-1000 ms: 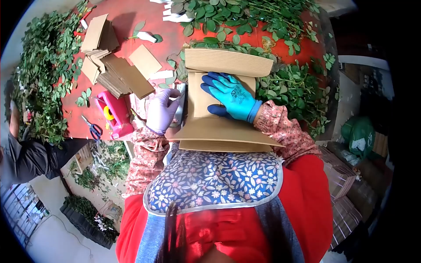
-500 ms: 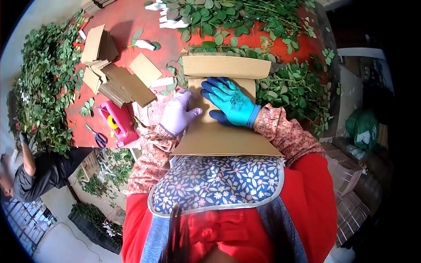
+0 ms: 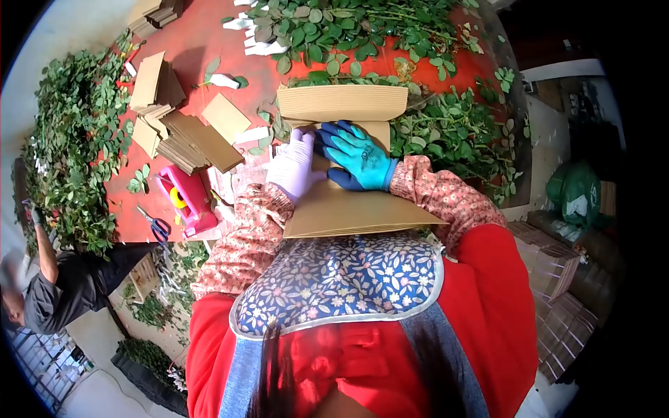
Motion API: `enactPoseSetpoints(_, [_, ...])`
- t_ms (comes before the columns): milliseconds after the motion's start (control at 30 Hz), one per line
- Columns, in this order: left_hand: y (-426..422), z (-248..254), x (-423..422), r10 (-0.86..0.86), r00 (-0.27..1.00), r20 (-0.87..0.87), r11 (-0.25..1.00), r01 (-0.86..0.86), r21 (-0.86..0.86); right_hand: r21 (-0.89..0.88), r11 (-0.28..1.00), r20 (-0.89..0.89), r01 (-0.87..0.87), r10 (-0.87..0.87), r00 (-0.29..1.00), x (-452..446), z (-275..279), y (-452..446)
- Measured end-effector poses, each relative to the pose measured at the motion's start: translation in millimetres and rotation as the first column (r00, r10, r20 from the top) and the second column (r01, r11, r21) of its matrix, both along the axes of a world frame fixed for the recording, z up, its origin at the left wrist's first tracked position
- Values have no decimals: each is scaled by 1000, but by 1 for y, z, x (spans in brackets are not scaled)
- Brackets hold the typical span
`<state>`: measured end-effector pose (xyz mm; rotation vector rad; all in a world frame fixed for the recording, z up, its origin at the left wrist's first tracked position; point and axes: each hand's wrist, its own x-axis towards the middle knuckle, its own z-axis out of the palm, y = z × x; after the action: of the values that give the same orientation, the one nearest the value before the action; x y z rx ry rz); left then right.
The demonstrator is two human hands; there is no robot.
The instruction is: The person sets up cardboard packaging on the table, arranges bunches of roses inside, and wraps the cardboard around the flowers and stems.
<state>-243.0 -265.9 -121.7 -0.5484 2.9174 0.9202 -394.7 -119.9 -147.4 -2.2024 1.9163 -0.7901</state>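
A brown cardboard piece (image 3: 352,209) lies in front of me, its near edge against my flowered apron (image 3: 341,282). On its far part my right hand (image 3: 359,160), in a blue work glove, presses flat with the fingers stretched out. My left hand (image 3: 296,167), in a thin purple glove, rests along the left edge, thumb apart and fingertips close to the right hand's fingers. Past the fingertips stands a raised, ridged cardboard section (image 3: 341,103); whether it joins the flat piece I cannot tell. Several layers show at the near edge.
Left on the red table (image 3: 237,52) are stacks of small cardboard pieces (image 3: 198,143), a pink tape dispenser (image 3: 188,202) and scissors (image 3: 159,226). Leafy stems lie at the back (image 3: 327,28), right (image 3: 453,139) and left (image 3: 70,139). Another person (image 3: 70,279) stands at far left.
My left hand has moved forward along the cardboard's left edge, closer to my right hand. My right hand stays flat on it. The near edge now shows several layers slightly fanned.
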Motion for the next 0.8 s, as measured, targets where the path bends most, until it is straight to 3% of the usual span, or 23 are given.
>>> enactPoseSetpoints(167, [-11, -13, -14, 5, 988, 155, 999, 1, -34, 12, 999, -17, -30, 30, 999, -13, -4, -14])
enactPoseSetpoints(233, [-16, -21, -17, -9, 982, 191, 999, 17, -42, 193, 979, 97, -69, 51, 994, -19, 19, -21])
enactPoseSetpoints(267, [-19, -25, -17, -15, 983, 180, 999, 23, -42, 286, 951, 293, -117, 30, 956, -21, 25, -23])
enactPoseSetpoints(300, [-20, -26, -18, -21, 986, 168, 999, 28, -42, 394, 901, 493, -182, -40, 869, -19, 35, -20])
enactPoseSetpoints(333, [-20, -24, -18, -7, 980, 200, 999, 16, -47, 491, 820, 569, -293, -48, 821, -16, 42, -14])
enactPoseSetpoints(367, [-20, -23, -18, -10, 980, 198, 999, 19, -45, 568, 718, 639, -402, -76, 766, -15, 48, -10])
enactPoseSetpoints(400, [-22, -23, -17, -21, 980, 197, 998, 32, -55, 570, 719, 636, -398, -80, 768, -15, 71, -7])
enactPoseSetpoints(433, [-21, -23, -15, -32, 979, 200, 997, 45, -58, 682, 566, 648, -463, -174, 742, -15, 104, -4])
enactPoseSetpoints(533, [-22, -20, -15, -34, 975, 222, 998, 45, -45, 547, 785, 179, -292, 231, 956, 2, 82, 17])
enactPoseSetpoints(567, [-22, -23, -16, -43, 969, 244, 997, 56, -45, 574, 782, 101, -242, 226, 969, 5, 74, 18])
enactPoseSetpoints(633, [-20, -19, -15, -56, 977, 207, 995, 73, -75, 409, 912, -315, -34, 175, 933, 33, 49, 23])
enactPoseSetpoints(700, [-17, -5, -21, -38, 951, 306, 995, 63, -72, 343, 939, -471, 16, 158, 868, 43, 43, 40])
enactPoseSetpoints(733, [-14, -1, -21, -41, 957, 286, 991, 76, -111, 288, 957, -485, 10, 137, 864, 44, 47, 41])
enactPoseSetpoints(800, [-8, -1, -18, -37, 947, 320, 990, 78, -118, 337, 941, -185, -47, 115, 976, 37, 53, 41])
